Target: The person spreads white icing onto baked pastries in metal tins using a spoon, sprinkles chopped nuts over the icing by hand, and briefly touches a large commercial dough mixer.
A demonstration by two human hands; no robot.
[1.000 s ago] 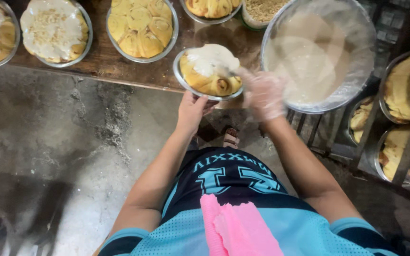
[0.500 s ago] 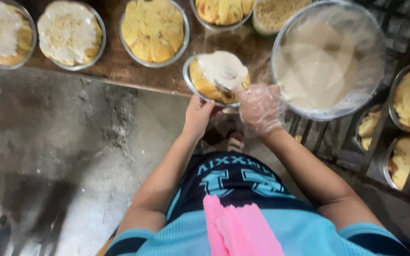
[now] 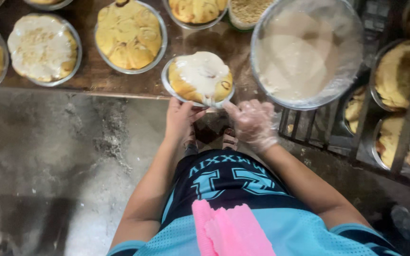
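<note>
A round foil pan (image 3: pixel 168 85) of golden rolls topped with white icing (image 3: pixel 200 71) juts over the near edge of the wooden table (image 3: pixel 119 83). My bare left hand (image 3: pixel 180 121) grips the pan's near rim from below. My right hand (image 3: pixel 252 124), in a clear plastic glove, has its fingertips pinched on the rim's front right. A large bowl of pale icing (image 3: pixel 304 52), lined with clear film, stands just right of the pan.
Other pans of rolls sit on the table: an un-iced one (image 3: pixel 129 35) at centre and iced ones (image 3: pixel 43 47) to the left. A metal rack (image 3: pixel 395 109) on the right holds more pans. Below is a rough concrete floor (image 3: pixel 48 166). A pink cloth (image 3: pixel 231 230) hangs at my waist.
My gloved right hand came off the top of the iced rolls and dropped to the pan's near rim. The icing now covers more of the rolls.
</note>
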